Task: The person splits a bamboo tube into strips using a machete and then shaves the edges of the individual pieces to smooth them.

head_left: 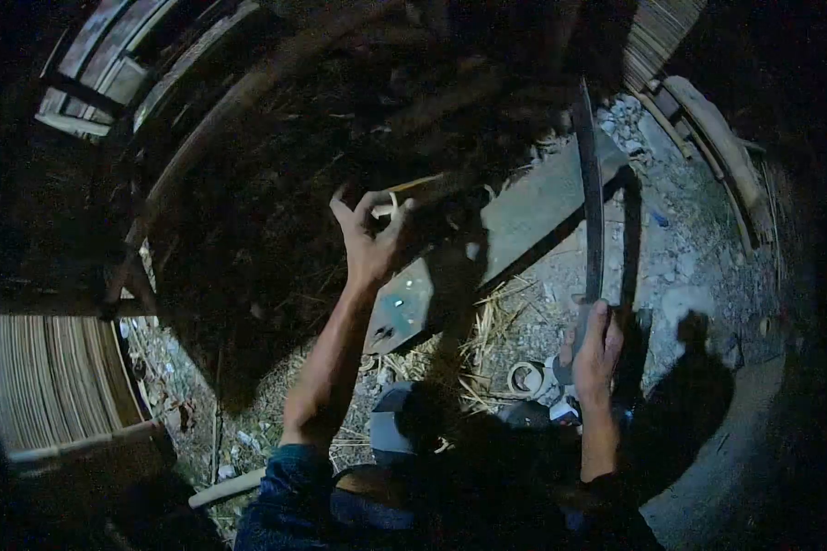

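Machete (592, 184) points upward, its handle clamped in my right grip (594, 351). My left grip (373, 241) is raised, fingers curled together on a thin strip (417, 183) that juts away. Beyond, a long board (533, 209) lies slantwise on rubble-strewn ground (675, 262), with straw (489, 335) near its edge.

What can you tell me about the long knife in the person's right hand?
The long, dark, metal-looking knife has a narrow, slightly curved blade with a paler line along its right edge. It points up the picture, nearly vertical, its tip leaning slightly left. The person's right grip is closed around its greyish handle, whose end shows below the fingers. The blade crosses in front of a flat, grey-green board in this view, seemingly apart from it.
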`<state>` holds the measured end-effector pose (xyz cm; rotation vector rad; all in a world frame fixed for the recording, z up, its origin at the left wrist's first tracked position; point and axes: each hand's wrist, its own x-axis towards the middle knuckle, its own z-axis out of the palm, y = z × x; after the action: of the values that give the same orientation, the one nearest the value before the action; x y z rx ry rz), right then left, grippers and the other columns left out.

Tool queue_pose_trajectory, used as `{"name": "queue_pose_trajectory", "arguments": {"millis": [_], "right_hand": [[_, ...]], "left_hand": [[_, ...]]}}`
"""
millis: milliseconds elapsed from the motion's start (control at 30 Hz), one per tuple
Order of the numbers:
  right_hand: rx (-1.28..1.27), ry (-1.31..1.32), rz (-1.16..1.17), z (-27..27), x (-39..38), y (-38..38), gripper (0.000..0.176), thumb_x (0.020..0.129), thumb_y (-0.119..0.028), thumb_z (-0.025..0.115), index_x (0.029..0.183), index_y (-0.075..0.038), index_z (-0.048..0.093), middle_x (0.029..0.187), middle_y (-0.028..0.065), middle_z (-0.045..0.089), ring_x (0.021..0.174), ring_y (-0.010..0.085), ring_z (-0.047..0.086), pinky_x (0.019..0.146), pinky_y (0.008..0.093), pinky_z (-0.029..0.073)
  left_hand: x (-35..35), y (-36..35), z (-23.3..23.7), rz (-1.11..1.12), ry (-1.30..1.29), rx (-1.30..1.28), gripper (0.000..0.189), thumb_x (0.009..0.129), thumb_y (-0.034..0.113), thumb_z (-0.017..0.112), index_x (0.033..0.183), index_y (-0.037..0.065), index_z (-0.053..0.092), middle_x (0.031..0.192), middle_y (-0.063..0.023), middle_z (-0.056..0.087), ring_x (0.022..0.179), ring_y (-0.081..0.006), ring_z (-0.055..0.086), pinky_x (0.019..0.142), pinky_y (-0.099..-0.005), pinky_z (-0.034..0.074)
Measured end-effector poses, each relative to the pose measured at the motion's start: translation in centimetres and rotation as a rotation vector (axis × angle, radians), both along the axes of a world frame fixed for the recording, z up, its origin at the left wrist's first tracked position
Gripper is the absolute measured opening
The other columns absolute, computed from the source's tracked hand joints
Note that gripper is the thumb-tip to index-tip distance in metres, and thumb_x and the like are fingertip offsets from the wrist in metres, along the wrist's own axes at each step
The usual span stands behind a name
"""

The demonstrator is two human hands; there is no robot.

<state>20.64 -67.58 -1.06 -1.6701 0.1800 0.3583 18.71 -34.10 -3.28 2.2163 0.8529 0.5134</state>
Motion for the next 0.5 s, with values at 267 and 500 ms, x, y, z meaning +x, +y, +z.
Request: {"name": "queue_pose_trajectory", "arguments": {"millis": [267,500], "right_hand": [[0.126,0.010,0.204,2.7,-2.2,3.6,0.037,0.105,-0.038,0.047,0.115,-0.005,0.060,0.062,-0.0027,0.049,0.046,0.0071,0.045,0.042,0.0249,0.037],[0.204,-0.131,0.460,1.5,-4.8,3.9,0.043,0.106,-0.039,0.044,0.120,-0.002,0.059,0.064,-0.0022,0.049,0.049,0.0060,0.044,0.044,0.0235,0.037]], "left_hand": [[-6.3,-5.1,8.8,-0.281,-0.349,0.119,0.030,0.078,0.008,0.081,0.101,0.003,0.063,0.127,-0.0174,0.048,0.118,-0.0318,0.052,0.099,-0.0411,0.044],[-6.0,-7.4,5.0,-0.336,-0.546,0.099,0.069,0.075,0.011,0.085,0.131,0.006,0.045,0.129,-0.0196,0.044,0.119,-0.0302,0.052,0.102,-0.0418,0.045]]}}
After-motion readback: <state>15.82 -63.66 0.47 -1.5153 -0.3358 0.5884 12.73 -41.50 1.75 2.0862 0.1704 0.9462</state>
